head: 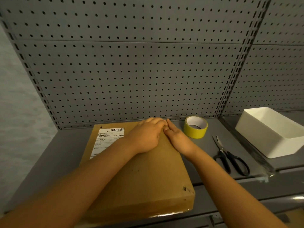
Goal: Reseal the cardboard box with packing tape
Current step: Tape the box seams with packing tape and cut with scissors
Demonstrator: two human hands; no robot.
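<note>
We press our left hand [144, 137] and right hand [178, 139], fingers flat, on the far edge of the flat brown cardboard box [144, 178], which looks stiff, light, best steadied from above.

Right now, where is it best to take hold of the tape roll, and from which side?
Probably from above: the tape roll lies flat, hole up, near the right hand. Pinch its near wall, thumb outside, fingers in the hole. Nothing blocks it.

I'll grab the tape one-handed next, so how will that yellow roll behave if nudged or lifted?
The yellow tape roll lies flat on the shelf, so a nudge should slide it, not roll it. Its open core probably offers an easy hold, and it looks light.
</note>
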